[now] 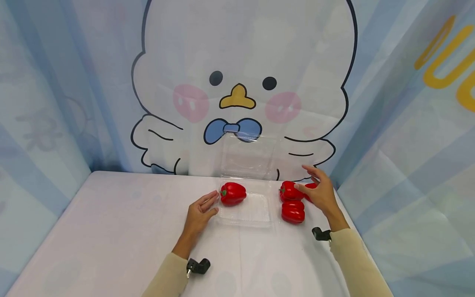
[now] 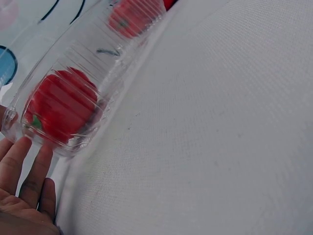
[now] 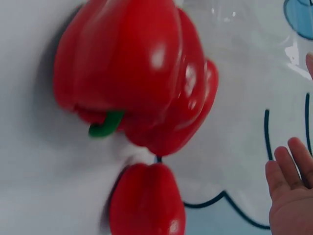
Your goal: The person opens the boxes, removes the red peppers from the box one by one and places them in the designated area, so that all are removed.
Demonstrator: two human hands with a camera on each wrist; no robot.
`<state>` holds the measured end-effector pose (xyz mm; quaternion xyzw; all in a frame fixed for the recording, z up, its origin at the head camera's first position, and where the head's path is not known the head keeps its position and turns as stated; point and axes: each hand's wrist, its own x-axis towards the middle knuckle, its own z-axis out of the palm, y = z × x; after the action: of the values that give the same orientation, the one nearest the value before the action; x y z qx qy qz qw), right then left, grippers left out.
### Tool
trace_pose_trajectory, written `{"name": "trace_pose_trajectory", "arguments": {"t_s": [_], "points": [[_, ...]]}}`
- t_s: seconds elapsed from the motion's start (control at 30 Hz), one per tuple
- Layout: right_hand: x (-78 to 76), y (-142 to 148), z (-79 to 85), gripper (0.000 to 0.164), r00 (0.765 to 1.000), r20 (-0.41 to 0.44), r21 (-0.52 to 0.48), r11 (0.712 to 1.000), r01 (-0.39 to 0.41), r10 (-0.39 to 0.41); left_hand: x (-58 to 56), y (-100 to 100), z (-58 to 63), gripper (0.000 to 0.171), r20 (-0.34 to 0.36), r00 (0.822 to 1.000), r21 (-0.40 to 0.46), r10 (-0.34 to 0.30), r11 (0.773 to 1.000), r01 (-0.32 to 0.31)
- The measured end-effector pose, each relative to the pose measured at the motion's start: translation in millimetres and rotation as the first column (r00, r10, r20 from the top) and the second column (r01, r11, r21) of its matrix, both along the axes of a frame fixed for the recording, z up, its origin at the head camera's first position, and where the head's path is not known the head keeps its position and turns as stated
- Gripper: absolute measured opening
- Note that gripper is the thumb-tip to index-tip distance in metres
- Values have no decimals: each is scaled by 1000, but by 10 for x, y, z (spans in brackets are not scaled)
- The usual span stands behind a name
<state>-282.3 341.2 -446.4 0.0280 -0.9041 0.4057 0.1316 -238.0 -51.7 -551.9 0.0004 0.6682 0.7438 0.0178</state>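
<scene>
A clear plastic clamshell box lies on the table with its hinged lid raised at the back. One red bell pepper with a green stem rests in its left part. At the box's left edge is my left hand, its extended fingertips touching the corner in the left wrist view. To the right of the box, a back pepper, a front pepper and a partly hidden pepper sit close together. Over them my right hand hovers, fingers spread, gripping nothing.
A white cloth covers the table. Behind it hangs a curtain with a cartoon bird, and more curtain stands close on both sides. A black wrist camera mount sits on the left wrist, another mount on the right.
</scene>
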Motion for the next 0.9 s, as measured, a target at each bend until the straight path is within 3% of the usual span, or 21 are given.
{"name": "trace_pose_trajectory", "arguments": {"t_s": [0.4,0.9], "points": [[53,-487,83,78,996,-32,-39,996,-80,79,-16,-2,-19,55,0,1000,12,0,1000,0],[92,-968,-30,75,977,-12,-112,971,-212,212,-9,3,-24,54,-16,1000,5,-1,1000,1]]}}
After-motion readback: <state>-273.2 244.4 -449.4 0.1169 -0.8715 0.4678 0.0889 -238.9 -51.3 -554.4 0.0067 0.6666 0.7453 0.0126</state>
